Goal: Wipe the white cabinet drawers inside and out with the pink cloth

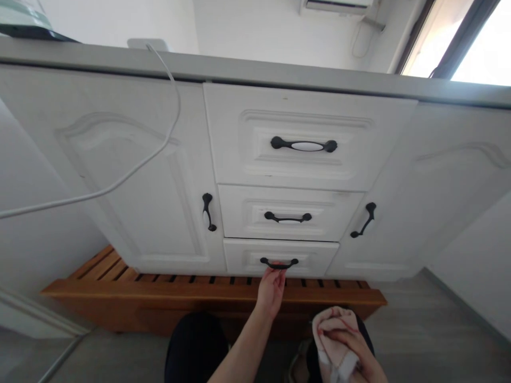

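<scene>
White cabinetry fills the view from low down: a grey tabletop [279,74] runs across the top, with a stack of three drawers in the middle, a cupboard door on either side, and a slatted wooden platform [207,290] under the whole unit. A white cable [131,165] hangs off the tabletop and trails across the left door [131,175].

The left hand [272,287] reaches forward to the bottom drawer [281,257], the lowest of the three, which sits flush with its frame. Its fingers [275,270] are curled up around the black handle [279,263] from below, touching the bar near its middle, hooked on it rather than spread. The drawer front shows no gap, so the pull looks to be only at its start. Judging from the grip, the step in hand is taking hold of the handle; drawing the drawer out would call for a straight, level tug toward the knees, with the fingers kept hooked so they do not slip off the thin bar.

The right hand [351,346] is held low by the lap, closed around a bunched pink and white cloth [333,332], its fingers wrapped over the folds. It is well apart from the drawers. Dark trousers [195,346] show at the bottom edge.
</scene>
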Motion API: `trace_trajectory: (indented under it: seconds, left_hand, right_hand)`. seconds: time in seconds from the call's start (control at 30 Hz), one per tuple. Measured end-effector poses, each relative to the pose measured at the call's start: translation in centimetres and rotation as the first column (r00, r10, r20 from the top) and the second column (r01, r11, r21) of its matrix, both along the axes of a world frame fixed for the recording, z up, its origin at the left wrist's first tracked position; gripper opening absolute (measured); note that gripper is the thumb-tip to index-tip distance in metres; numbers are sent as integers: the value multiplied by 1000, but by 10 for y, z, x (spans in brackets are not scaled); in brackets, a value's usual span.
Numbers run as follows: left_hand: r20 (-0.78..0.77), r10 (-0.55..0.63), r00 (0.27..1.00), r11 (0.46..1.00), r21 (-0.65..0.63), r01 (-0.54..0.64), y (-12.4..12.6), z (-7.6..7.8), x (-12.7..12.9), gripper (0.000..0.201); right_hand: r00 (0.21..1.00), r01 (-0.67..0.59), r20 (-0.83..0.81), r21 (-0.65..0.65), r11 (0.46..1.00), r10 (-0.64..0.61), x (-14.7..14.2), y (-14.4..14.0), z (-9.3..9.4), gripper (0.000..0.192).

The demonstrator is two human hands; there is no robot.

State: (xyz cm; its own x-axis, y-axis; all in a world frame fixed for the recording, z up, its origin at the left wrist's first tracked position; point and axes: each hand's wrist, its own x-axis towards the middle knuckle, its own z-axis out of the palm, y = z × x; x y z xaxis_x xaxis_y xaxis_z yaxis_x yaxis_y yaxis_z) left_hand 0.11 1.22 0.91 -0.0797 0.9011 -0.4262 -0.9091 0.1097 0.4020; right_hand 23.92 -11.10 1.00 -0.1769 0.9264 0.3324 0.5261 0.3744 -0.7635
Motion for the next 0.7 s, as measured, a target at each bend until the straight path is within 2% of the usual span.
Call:
trace_trajectory:
  seconds: [0.07, 0.13, 0.23, 0.3, 0.4, 0.5, 0.57, 0.63, 0.7]
  left_hand:
    - [-6, -11, 1000, 1000, 9, 11, -12, -4, 1, 25]
    - [-11, -35, 999, 999, 20, 35, -32, -9, 1, 21]
    - [-22, -92, 996, 994, 64, 93, -72, -17, -1, 21]
    - [-22, -141, 990, 988, 63, 142, -99, -22, -2, 32]
    - [-15, -192, 981, 981, 14, 192, -129, -27, -4, 38]
    - [-27, -222, 975, 975, -5, 222, -147, -29, -6, 33]
    - [-27, -251, 968, 968, -16, 250, -156, -30, -8, 31]
    - [-23, -282, 959, 959, -33, 281, -165, -33, -9, 30]
    - [-25, -317, 948, 948, -45, 315, -175, -38, -10, 27]
  right_hand:
    - [997, 75, -28, -23, 997, -75, -10, -1, 12, 24]
    - [989, 124, -68, -61, 990, -128, -18, 0, 23, 31]
    - [989, 68, -123, -159, 985, -89, -24, 2, 45, 45]
    - [989, 31, -139, -180, 983, -57, -25, 7, 66, 45]
    - [989, 30, -142, -134, 991, -50, -28, 23, 110, 35]
    - [990, -102, -102, -10, 995, 100, -44, 51, 155, 20]
    - [959, -283, 32, 66, 957, 281, -62, 72, 172, 26]
    - [880, -455, 174, 41, 889, 442, -83, 93, 170, 38]
    - [814, -539, 225, -54, 840, 536, -106, 112, 151, 42]
